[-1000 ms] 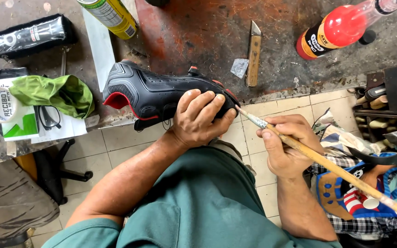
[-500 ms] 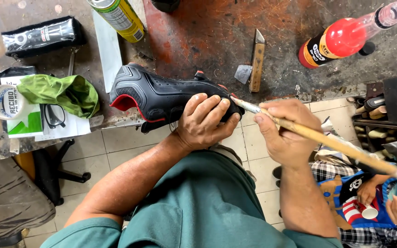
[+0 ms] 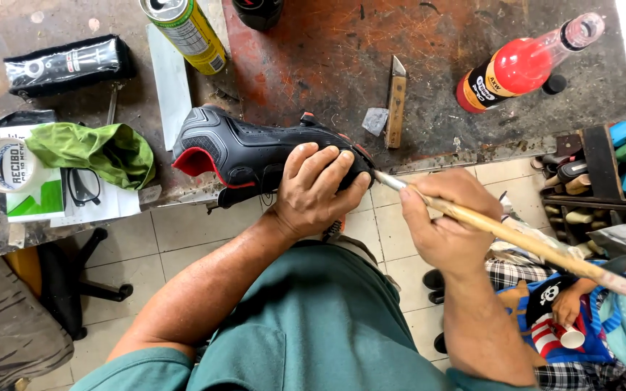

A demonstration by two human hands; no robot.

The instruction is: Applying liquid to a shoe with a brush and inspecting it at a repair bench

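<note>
A black shoe (image 3: 244,150) with a red lining lies on its side at the front edge of the stained workbench (image 3: 429,137). My left hand (image 3: 316,192) presses down over the shoe's toe half and holds it steady. My right hand (image 3: 443,224) grips a long wooden-handled brush (image 3: 537,248). The brush's metal tip touches the shoe's toe just right of my left fingers.
On the bench lie a knife with a wooden handle (image 3: 395,101), a red-filled plastic bottle (image 3: 523,65), a yellow spray can (image 3: 186,32), a black packet (image 3: 67,65), a green cloth (image 3: 92,148) and eyeglasses (image 3: 82,187). A child (image 3: 581,311) sits at lower right beside a shoe rack (image 3: 603,166).
My right hand and the brush have moved up and left, so the tip now meets the shoe's toe. The view has shifted slightly; my left hand keeps its hold.
</note>
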